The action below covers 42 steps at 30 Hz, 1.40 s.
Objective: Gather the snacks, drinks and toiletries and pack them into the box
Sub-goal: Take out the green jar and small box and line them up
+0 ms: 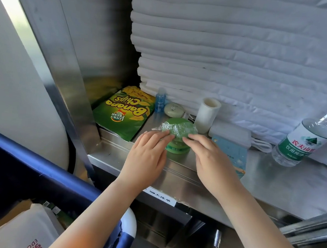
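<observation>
A green round tub [178, 133] with crinkled clear film over its lid stands on the steel shelf [275, 183]. My left hand [146, 155] and my right hand [212, 159] reach to it from either side, fingertips touching the film at the lid's edge. Behind it lie a green banana chips bag [123, 113], a small blue bottle [160, 102], a pale round soap [174, 110] and a white cup [207, 114]. A water bottle [302, 142] leans at the right. A cardboard box [11, 227] shows at the lower left.
A tall stack of folded white linen [233, 51] fills the shelf behind the items. A white charger with cable [234, 134] and a teal card [232, 154] lie right of the tub. A blue cart rail [38, 165] runs at the left.
</observation>
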Available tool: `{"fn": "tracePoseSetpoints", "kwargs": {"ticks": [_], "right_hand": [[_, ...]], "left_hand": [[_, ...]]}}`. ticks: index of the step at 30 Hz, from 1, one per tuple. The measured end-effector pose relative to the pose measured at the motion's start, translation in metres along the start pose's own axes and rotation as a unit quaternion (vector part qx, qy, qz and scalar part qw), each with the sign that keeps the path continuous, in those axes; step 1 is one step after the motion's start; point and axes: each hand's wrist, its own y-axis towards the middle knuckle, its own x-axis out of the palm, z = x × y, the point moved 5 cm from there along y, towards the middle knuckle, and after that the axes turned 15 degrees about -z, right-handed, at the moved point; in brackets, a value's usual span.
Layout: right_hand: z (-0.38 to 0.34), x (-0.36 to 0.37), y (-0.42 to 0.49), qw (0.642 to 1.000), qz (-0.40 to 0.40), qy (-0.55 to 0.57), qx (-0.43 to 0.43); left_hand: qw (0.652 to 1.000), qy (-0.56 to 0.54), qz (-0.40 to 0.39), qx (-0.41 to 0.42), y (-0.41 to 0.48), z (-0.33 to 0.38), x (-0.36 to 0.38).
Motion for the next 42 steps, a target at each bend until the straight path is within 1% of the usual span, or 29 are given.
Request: {"fn": "tracePoseSetpoints", "kwargs": {"ticks": [4, 9, 11, 14, 19, 25, 29, 34, 39, 42], "right_hand": [[-0.005, 0.004, 0.021, 0.999, -0.039, 0.004, 0.005], [-0.011, 0.009, 0.05, 0.999, -0.039, -0.017, 0.0], [-0.013, 0.01, 0.059, 0.999, -0.034, -0.036, 0.0], [-0.015, 0.012, 0.067, 0.999, -0.032, -0.031, -0.008], [-0.018, 0.014, 0.07, 0.999, -0.025, -0.025, -0.018], [-0.019, 0.02, 0.071, 0.999, -0.039, -0.002, -0.034], [-0.02, 0.024, 0.066, 0.999, -0.036, -0.014, -0.034], [-0.02, 0.025, 0.066, 0.998, -0.034, -0.018, -0.046], [-0.012, 0.024, 0.068, 0.997, -0.051, -0.005, -0.058], [-0.012, 0.026, 0.064, 0.996, -0.066, -0.02, -0.056]], "left_hand": [[0.999, 0.016, 0.015, -0.027, 0.008, -0.015, -0.006], [0.998, 0.034, 0.001, -0.058, 0.022, -0.04, -0.012], [0.997, 0.029, -0.01, -0.07, 0.027, -0.05, -0.013], [0.996, 0.009, -0.019, -0.085, 0.031, -0.063, -0.013], [0.996, -0.007, -0.026, -0.089, 0.032, -0.072, -0.012], [0.993, -0.046, -0.027, -0.105, 0.031, -0.078, -0.012], [0.995, -0.031, -0.015, -0.089, 0.029, -0.074, -0.016], [0.996, 0.008, -0.024, -0.086, 0.029, -0.072, -0.02], [0.996, -0.002, -0.036, -0.087, 0.03, -0.075, -0.018], [0.994, -0.033, -0.036, -0.095, 0.031, -0.075, -0.017]]}}
